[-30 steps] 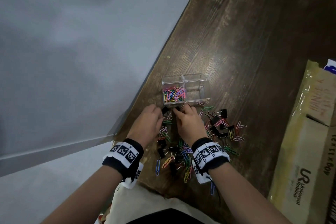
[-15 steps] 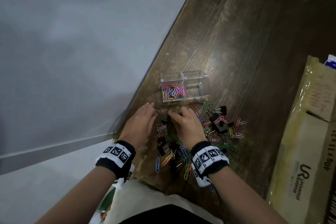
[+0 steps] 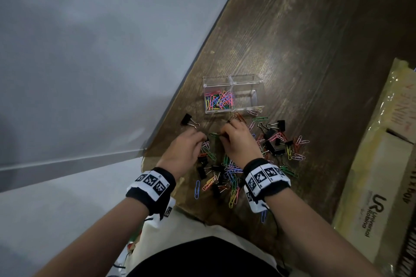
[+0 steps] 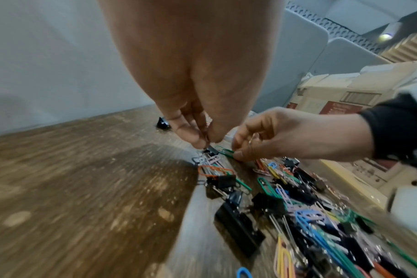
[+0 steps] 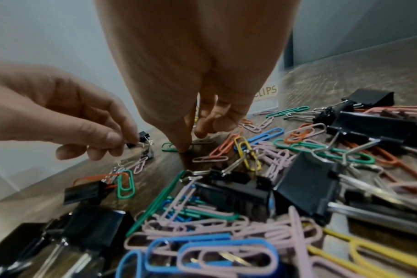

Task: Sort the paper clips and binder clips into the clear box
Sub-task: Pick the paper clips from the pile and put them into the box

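Note:
The clear box point(image 3: 233, 83) stands past the hands; its left compartment holds coloured paper clips point(image 3: 219, 101), while the right one looks empty. A pile of paper clips and black binder clips point(image 3: 228, 174) lies between and behind my wrists. My left hand point(image 3: 203, 138) pinches a small black binder clip point(image 4: 211, 150) by its wire handle, just above the table. A few centimetres to its right, my right hand point(image 3: 225, 134) pinches a green paper clip point(image 4: 224, 152) against the wood, thumb tip pressing it down point(image 5: 184, 148).
One black binder clip point(image 3: 188, 120) lies alone near the table's left edge point(image 3: 180, 105). More clips spread to the right point(image 3: 279, 139). A long cardboard carton point(image 3: 380, 164) runs along the right side. Bare dark wood stretches beyond the clear box.
Both hands drew back from the front of the box to the pile. The left hand went from flat fingers to a pinch on a small binder clip. The right hand took the green clip.

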`<control>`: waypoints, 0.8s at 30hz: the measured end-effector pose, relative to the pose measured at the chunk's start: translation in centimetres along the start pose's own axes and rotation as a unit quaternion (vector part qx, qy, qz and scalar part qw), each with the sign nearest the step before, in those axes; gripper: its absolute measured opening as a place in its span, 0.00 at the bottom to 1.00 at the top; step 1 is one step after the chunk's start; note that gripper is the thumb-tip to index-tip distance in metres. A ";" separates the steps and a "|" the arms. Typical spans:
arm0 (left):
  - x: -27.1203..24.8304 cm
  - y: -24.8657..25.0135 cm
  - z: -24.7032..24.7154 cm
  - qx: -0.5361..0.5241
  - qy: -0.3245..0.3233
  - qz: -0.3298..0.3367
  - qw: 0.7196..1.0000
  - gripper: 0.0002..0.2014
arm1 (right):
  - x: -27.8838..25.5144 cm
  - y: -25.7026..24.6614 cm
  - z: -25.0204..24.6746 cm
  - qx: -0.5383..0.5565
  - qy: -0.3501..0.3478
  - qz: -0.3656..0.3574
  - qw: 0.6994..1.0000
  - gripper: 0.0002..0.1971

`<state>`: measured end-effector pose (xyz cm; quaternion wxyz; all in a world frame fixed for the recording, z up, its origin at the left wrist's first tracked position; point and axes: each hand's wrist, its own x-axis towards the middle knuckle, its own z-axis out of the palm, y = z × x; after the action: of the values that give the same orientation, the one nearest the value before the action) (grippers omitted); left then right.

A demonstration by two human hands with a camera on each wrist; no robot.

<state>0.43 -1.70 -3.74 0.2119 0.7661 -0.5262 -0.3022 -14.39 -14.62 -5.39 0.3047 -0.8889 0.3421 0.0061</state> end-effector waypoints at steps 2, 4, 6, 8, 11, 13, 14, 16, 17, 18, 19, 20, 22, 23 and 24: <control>0.1 0.5 0.5 0.013 0.012 -0.018 1.000 0.10 | 0.1 -0.1 0.0 0.010 -0.003 0.002 1.000 0.12; 0.3 0.8 0.7 0.033 0.020 -0.037 0.999 0.11 | 0.3 -0.1 0.1 0.009 -0.005 0.003 1.000 0.14; 0.7 0.8 0.9 0.052 0.015 -0.054 0.997 0.12 | 0.5 0.0 0.2 0.006 -0.007 0.004 1.000 0.11; 0.9 0.8 0.9 0.055 0.005 -0.075 0.996 0.12 | 0.6 -0.2 0.1 0.000 -0.017 0.015 1.000 0.06; 1.2 1.0 0.8 0.045 -0.002 -0.100 0.994 0.08 | 0.5 -0.5 0.0 -0.018 -0.029 0.040 0.999 0.04; 1.2 1.2 0.6 0.035 -0.015 -0.105 0.994 0.08 | 0.6 -0.7 0.1 -0.039 -0.046 0.050 0.997 0.09; 1.2 1.2 0.5 0.026 -0.019 -0.108 0.994 0.08 | 0.6 -0.8 0.2 -0.049 -0.058 0.050 0.996 0.11; 1.1 1.2 0.2 -0.004 -0.017 -0.119 0.993 0.08 | 0.5 -0.9 0.2 -0.060 -0.074 0.050 0.994 0.13; 1.1 1.1 -0.1 -0.021 -0.009 -0.127 0.992 0.08 | 0.4 -1.0 0.1 -0.061 -0.078 0.053 0.994 0.13; 1.0 1.0 -0.4 -0.036 0.004 -0.135 0.990 0.08 | 0.2 -0.9 0.0 -0.058 -0.081 0.056 0.993 0.13; 0.9 0.9 -0.9 -0.044 0.017 -0.142 0.989 0.08 | 0.0 -0.9 -0.2 -0.053 -0.082 0.058 0.994 0.13; 0.9 0.7 -1.3 -0.046 0.029 -0.147 0.988 0.07 | -0.2 -0.9 -0.4 -0.047 -0.082 0.062 0.994 0.12; 0.8 0.0 -2.1 -0.030 0.038 -0.148 0.988 0.07 | -0.7 -0.8 -0.9 -0.031 -0.081 0.074 0.993 0.07; 0.8 -0.4 -2.3 -0.014 0.035 -0.145 0.989 0.07 | -1.0 -0.7 -1.1 -0.023 -0.078 0.081 0.993 0.06; 0.8 -0.8 -2.4 0.001 0.029 -0.141 0.990 0.07 | -1.2 -0.5 -1.2 -0.014 -0.073 0.086 0.994 0.05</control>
<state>2.87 -2.14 -2.69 0.1819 0.8411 -0.4071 -0.3062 -15.27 -14.28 -3.87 0.3143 -0.8577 0.3939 0.1018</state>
